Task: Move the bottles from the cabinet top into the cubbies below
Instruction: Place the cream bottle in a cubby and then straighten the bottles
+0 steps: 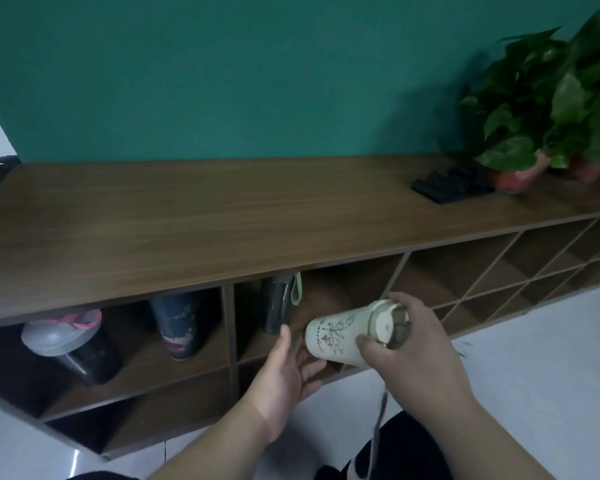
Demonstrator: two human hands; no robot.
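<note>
A cream bottle [340, 336] with a leaf print and a grey-white lid lies tilted in front of the upper cubby row. My right hand [409, 351] grips it at the lid end. My left hand [288, 372] is open under its base, fingers spread, touching or nearly touching it. Inside the cubby right behind stands a dark bottle [274, 303] with a pale green loop. The cubby to the left holds a dark blue patterned bottle [177, 323] and a black shaker [73, 341] with a grey lid and pink strap. The wooden cabinet top [187, 220] carries no bottles.
A black folded item [451, 185] and potted green plants [534, 133] in red pots sit at the right end of the cabinet top. More cubbies [499, 271] run to the right. The teal wall is behind, white floor in front.
</note>
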